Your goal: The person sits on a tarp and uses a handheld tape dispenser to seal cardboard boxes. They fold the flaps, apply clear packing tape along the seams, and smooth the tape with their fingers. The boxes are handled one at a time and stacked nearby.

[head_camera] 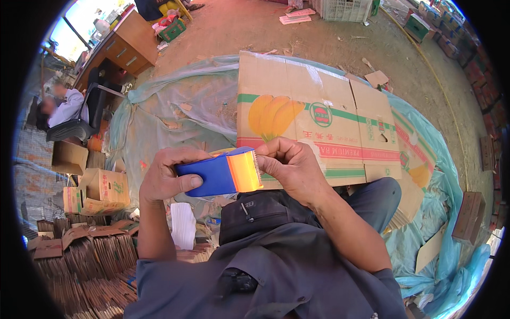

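Observation:
My left hand grips a blue packing-tape dispenser by its body, thumb across the near side. The dispenser has an orange-yellow front with a serrated cutting edge. At that edge my right hand has its thumb and index finger pinched together, touching the cutter; whether tape is between them cannot be told. Just beyond the hands, a flattened cardboard banana box with green and red stripes lies before me. Clear tape shows on its far part. More flattened banana boxes lie under it at the right.
Plastic sheeting covers the ground around the cardboard. Stacked flat cartons stand at lower left, near an open carton. A person sits on a black chair beside a wooden desk. A brown crate is at right.

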The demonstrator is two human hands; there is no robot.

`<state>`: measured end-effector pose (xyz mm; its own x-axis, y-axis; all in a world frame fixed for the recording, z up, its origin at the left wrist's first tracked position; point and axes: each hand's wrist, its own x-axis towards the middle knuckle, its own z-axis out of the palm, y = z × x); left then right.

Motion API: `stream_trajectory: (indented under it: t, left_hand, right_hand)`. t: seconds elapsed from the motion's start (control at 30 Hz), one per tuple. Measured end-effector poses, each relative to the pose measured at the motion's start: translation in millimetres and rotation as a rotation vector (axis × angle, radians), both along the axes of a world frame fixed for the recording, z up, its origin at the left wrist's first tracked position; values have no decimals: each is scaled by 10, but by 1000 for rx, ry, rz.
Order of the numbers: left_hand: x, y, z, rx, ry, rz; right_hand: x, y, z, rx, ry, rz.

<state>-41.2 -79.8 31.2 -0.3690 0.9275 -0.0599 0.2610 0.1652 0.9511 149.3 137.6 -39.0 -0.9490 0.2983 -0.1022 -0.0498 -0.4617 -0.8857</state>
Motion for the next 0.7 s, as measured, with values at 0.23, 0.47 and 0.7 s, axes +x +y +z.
stream_trajectory:
  t: [0.23, 0.47, 0.7]
  left_hand:
    - [-230, -37, 136, -190, 188, 59]
    - [-571, -390, -11, -227, 297, 188]
    - [-584, -353, -85, -177, 127, 228]
  right_hand:
    - [179, 190, -446, -22, -119, -257]
    - [282, 310, -758, 145, -280, -305]
    - [105, 324, -685, 310, -338, -322]
